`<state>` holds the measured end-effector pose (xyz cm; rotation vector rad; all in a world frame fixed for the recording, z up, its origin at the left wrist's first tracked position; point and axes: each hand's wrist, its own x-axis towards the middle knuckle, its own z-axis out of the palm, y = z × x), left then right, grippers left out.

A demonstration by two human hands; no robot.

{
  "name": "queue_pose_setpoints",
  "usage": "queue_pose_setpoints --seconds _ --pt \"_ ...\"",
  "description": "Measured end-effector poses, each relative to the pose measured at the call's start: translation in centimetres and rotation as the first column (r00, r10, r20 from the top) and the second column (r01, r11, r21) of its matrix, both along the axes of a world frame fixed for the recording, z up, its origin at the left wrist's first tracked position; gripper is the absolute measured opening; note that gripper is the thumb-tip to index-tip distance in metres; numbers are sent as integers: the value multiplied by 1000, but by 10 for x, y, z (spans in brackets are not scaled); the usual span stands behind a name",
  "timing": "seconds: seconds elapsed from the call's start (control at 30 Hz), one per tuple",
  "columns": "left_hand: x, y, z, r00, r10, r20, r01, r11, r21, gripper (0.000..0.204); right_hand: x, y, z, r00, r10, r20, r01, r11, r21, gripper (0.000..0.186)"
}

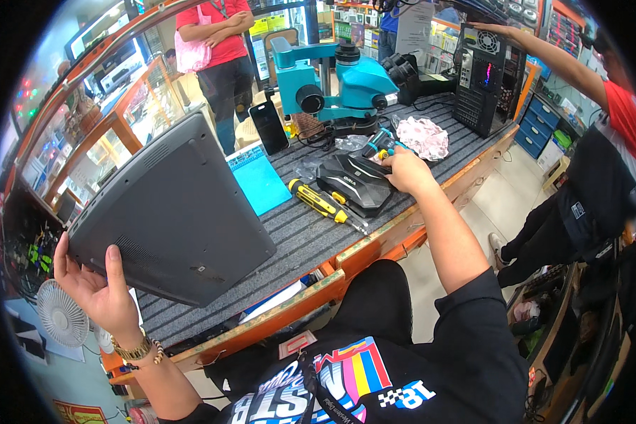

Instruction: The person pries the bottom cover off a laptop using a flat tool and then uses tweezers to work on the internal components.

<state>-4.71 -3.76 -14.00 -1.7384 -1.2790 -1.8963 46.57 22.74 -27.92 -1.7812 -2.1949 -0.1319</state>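
While one laptop [180, 205] is held tilted above the left part of the bench [311, 251], with its dark grey underside toward the camera, several other things lie or stand around it. I count one black angular case [357, 185], one yellow and black screwdriver [325, 203] just beside it, one light blue mat [260, 185], one phone [269, 127] standing upright, one teal microscope [332, 81], one computer tower [484, 81] and one crumpled pink and white cloth [422, 137]. One white fan [62, 313] is at the far left. Two persons in red tops are visible, one [215, 42] behind the bench with crossed arms and one [611, 141] at the right, whose arm reaches to the tower.

Concerning writing, pale lettering is on the black case, big coloured letters are on the wearer's black shirt [325, 385], and a small pale label sits on the laptop's underside.

The left hand [99, 293] grips the laptop at its lower left corner, the thumb on the underside and the fingers behind the edge. The right hand [408, 172] is partly curled at the right end of the black case, its fingertips at a teal and black tool [380, 143]; whether they pinch it, I cannot tell.
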Motion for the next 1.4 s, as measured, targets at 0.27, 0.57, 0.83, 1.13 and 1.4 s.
queue_pose_setpoints --seconds 0.27,0.57,0.83,1.13,1.4 --pt "-4 -2 0 1000 -2 -12 2 1000 -6 64 3 11 -2 991 62 117 -84 978 191 30" --pt "-5 1 0 1000 22 -20 -22 1000 -18 65 4 31 -2 999 0 -52 5 995 99 28" --pt "-7 -8 2 999 29 -31 -29 1000 -2 64 -23 57 -9 955 277 107 -282 959 28 22" --pt "8 0 4 996 -71 -54 76 993 91 74 -18 108 -31 936 283 209 -269 959 -94 20" --pt "5 -13 5 996 -91 -8 91 992 84 71 -2 81 1 839 346 -420 -369 929 28 10"
